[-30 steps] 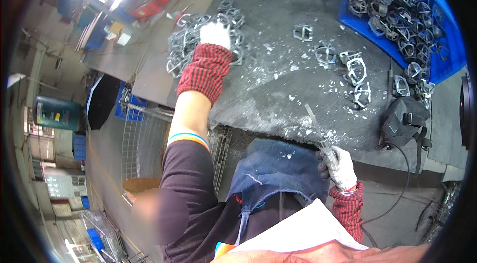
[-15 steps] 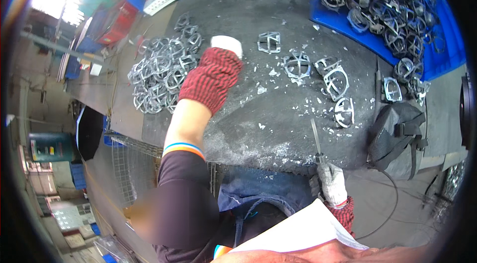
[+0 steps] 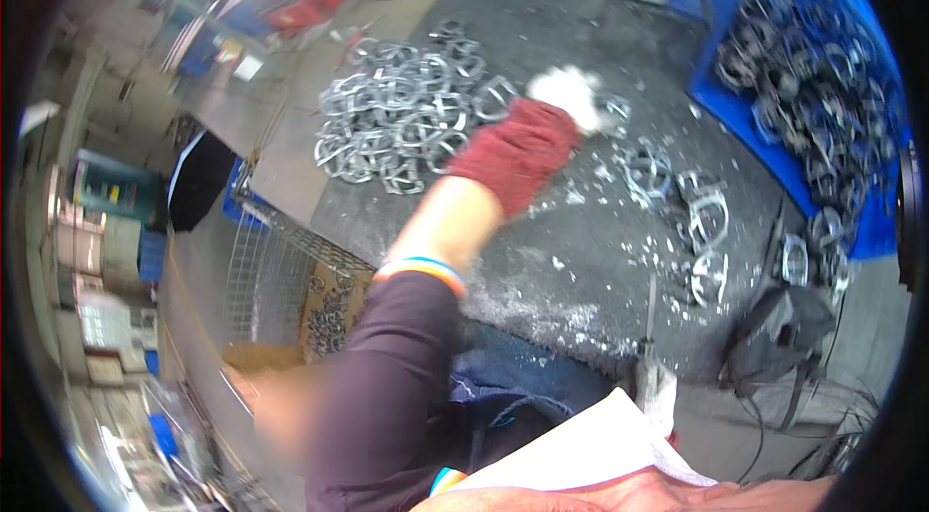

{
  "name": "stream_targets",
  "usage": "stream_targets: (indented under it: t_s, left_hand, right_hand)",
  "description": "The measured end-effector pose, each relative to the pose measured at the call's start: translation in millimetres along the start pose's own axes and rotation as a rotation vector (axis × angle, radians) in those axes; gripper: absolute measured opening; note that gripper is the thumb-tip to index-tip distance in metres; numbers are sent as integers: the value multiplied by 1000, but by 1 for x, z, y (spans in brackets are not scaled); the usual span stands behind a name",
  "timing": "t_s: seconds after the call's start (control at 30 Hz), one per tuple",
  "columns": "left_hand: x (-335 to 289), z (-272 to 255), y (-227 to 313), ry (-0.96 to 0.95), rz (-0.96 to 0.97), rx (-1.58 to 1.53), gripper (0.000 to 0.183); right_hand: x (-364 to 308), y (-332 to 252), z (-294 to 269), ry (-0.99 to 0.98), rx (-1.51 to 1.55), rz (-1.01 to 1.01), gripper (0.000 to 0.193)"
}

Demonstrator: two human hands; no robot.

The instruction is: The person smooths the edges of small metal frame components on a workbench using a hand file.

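The left hand, in a white glove with a red knit cuff, reaches far out across the dark workbench and lands on a small metal ring part just beyond its fingertips; the motion blur hides the fingers, so I cannot tell whether they have closed on it or only touch it. Just left of that hand lies a large heap of bright metal rings, close enough to feed from without shifting the body. To the hand's right and nearer the body, a few single rings lie apart among white shavings, seemingly set out one by one for working. The right hand, also gloved, sits low at the near edge of the bench, closed around a thin metal file whose blade points up toward the loose rings, probably kept ready. Further right, a blue bin holds more rings.
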State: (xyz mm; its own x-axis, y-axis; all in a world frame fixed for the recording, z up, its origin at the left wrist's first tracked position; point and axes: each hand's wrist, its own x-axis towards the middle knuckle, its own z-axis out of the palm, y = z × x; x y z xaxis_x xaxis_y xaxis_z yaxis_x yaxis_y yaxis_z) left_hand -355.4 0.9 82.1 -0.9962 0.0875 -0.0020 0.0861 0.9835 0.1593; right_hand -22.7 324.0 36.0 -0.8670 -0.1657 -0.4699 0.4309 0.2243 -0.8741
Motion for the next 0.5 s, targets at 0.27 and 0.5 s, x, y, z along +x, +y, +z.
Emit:
stream_targets:
  t_s: [0.27,0.5]
  left_hand:
    - [-63,9,23,121,-79,-308,48]
    - [-291,25,31,-210,457,-280,50]
  right_hand:
    - [-8,12,7,176,247,148,41]
    - [-17,-1,38,14,248,62,29]
